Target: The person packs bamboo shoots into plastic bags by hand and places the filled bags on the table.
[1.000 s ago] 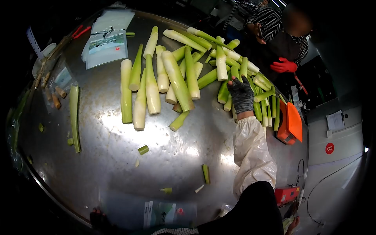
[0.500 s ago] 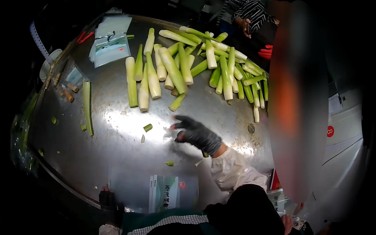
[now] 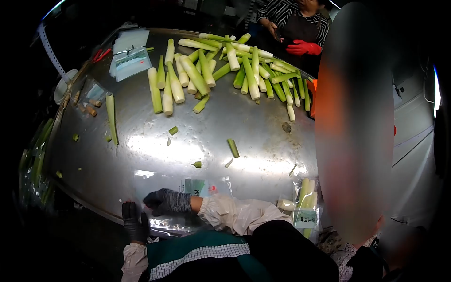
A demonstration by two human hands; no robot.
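Note:
My right hand (image 3: 164,201), in a dark grey glove, lies over the left part of a clear plastic bag (image 3: 195,186) with a green printed label. Its fingertips are blurred, so whether they grip the bag's film does not show. Close to its left, at the table's near edge, my left hand (image 3: 135,223) rests in a dark glove, fingers stretched out and thumb apart, with nothing visible in it. Beyond the bag lie a small green offcut (image 3: 196,164) and a longer cut green piece (image 3: 233,148).
Water bamboo shoots (image 3: 195,75) lie heaped across the metal table's (image 3: 155,134) far side. More printed bags (image 3: 131,63) sit at the far left. A filled bag (image 3: 307,202) is at the right. Opposite stands a person with a red glove (image 3: 304,47). Blurred orange-grey shape blocks the right.
My right hand has swung from mid-table, left and toward me, onto the bag, uncovering the longer green piece. The view has tilted, showing more of the near side. My left hand stays at the edge.

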